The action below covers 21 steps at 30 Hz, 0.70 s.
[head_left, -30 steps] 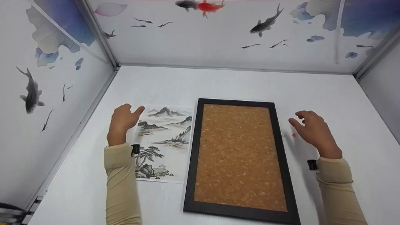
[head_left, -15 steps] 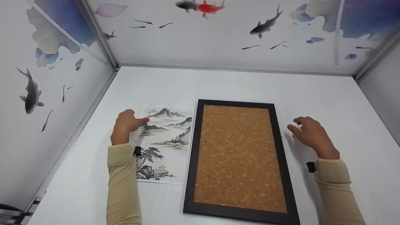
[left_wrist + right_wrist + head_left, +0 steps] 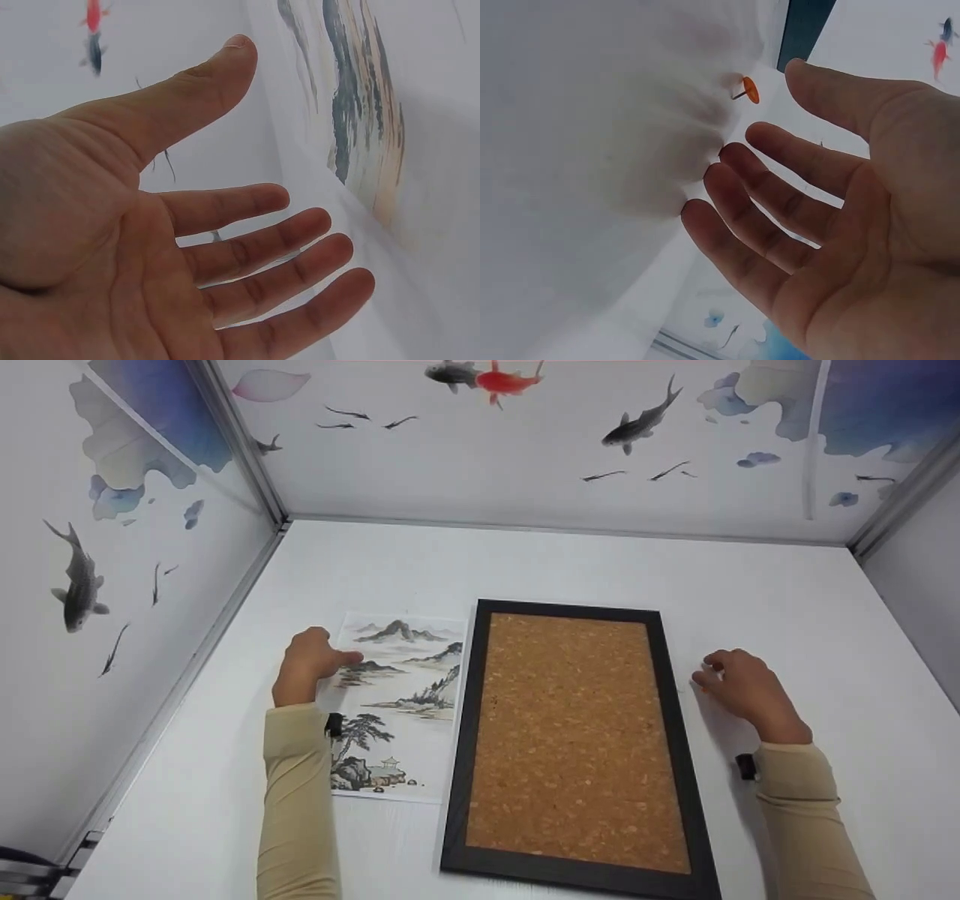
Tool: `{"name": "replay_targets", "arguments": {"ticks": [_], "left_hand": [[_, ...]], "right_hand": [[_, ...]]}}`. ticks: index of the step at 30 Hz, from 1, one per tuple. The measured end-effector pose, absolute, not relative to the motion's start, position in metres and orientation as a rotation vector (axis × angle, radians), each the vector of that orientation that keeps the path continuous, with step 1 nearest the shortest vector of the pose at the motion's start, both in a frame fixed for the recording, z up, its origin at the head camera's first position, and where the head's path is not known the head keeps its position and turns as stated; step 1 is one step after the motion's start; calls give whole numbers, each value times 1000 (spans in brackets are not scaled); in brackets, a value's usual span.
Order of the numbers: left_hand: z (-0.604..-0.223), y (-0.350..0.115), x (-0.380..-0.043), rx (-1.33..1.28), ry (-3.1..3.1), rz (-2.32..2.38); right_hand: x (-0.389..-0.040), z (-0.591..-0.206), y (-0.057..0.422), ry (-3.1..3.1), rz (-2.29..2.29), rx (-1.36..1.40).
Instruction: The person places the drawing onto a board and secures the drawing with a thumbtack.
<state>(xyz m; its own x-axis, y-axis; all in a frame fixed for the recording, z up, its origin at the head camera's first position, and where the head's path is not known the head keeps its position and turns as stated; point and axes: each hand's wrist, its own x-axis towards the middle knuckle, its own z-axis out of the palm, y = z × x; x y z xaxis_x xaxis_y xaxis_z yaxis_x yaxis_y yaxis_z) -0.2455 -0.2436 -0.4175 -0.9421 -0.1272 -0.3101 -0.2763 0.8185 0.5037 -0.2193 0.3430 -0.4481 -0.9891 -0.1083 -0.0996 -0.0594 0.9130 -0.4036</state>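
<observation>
An ink landscape print on white paper (image 3: 405, 720) lies flat on the table. My left hand (image 3: 309, 658) is at its left edge, with the thumb extended over the print in the head view. In the left wrist view the palm and spread fingers of that hand hold nothing. Right of the print lies a cork board (image 3: 574, 742) in a black frame. Beyond the board's right side, my right hand (image 3: 744, 686) is low over the table around an orange thumbtack (image 3: 751, 90). The tack lies on its side between thumb and forefinger, apart from both; the head view mostly hides it.
The white table (image 3: 570, 562) ends at a back wall (image 3: 450, 472) printed with fish. A left side panel (image 3: 135, 660) and a right side panel (image 3: 915, 517) border it. Dark wrist cameras sit at both cuffs.
My left hand has moved slightly right and nearer me, its thumb farther over the print. My right hand has lowered toward the thumbtack, now covering most of it in the head view.
</observation>
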Motion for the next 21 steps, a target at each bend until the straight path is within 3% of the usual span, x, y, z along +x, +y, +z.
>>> {"name": "replay_targets", "arguments": {"ticks": [21], "left_hand": [[-435,-227,-252,-333,2863,746]], "right_hand": [[-221,-452,344,2958,-615,-133]]}}
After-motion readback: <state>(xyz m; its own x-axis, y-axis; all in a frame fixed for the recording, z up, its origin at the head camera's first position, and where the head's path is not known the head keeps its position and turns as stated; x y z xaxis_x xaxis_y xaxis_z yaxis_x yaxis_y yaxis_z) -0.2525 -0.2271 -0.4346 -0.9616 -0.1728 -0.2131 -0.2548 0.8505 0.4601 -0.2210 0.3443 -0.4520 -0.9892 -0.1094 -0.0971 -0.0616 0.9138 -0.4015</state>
